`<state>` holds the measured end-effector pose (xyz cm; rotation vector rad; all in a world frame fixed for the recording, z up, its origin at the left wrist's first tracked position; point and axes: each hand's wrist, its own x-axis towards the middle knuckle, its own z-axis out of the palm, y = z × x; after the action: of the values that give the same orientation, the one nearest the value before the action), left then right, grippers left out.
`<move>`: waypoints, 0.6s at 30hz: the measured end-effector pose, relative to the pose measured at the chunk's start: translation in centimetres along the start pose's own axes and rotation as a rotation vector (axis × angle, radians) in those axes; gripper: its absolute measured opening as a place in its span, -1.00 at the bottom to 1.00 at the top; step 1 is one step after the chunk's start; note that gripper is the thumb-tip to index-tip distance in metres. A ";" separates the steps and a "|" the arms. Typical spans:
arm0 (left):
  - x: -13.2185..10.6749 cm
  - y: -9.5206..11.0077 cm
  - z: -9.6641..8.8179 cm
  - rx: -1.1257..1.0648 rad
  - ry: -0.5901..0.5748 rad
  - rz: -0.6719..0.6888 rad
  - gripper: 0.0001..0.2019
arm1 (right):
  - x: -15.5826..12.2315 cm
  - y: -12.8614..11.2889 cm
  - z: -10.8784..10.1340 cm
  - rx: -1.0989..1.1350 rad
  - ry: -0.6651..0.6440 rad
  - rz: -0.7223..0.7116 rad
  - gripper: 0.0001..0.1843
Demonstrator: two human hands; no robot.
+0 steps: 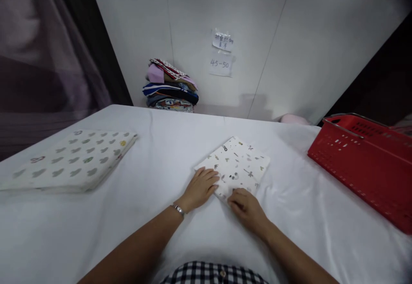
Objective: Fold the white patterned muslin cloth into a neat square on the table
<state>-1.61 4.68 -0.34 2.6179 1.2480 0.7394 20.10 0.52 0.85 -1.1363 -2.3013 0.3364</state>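
Note:
A small folded cloth [240, 163], white with a scattered print of leaves and little figures, lies turned at an angle on the white-covered table. My left hand [202, 186] rests on its left corner, fingers stretched out over the edge and palm down. At the near corner, my right hand [246, 209] has its fingers curled and pressed together on the cloth's edge; the fingertips are partly hidden. Off to the left, apart from both hands, is a larger folded cloth [74, 159], cream with rows of grey shapes and a few coloured ones.
On the right of the table [154, 215] stands a red plastic basket [360, 168] with a metal handle. A stack of folded fabrics [170, 88] sits beyond the far edge, against the wall. Paper notes [221, 64] hang on that wall. A curtain [41, 47] is at the left.

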 end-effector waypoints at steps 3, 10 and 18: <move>0.0 -0.2 0.1 -0.018 0.013 -0.007 -0.72 | 2.3 3.9 -2.9 0.062 0.120 0.133 -0.78; -0.3 -0.3 0.2 -0.042 0.052 0.007 -0.76 | 8.7 14.3 -6.8 -0.301 0.153 0.560 -0.61; 0.0 -0.3 0.0 -0.103 0.041 -0.024 -0.78 | 11.3 16.5 -6.0 -0.315 -0.034 0.602 -0.68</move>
<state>-1.86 4.91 -0.44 2.5134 1.2158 0.8346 28.77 19.49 2.57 -1.9946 -2.0375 0.2120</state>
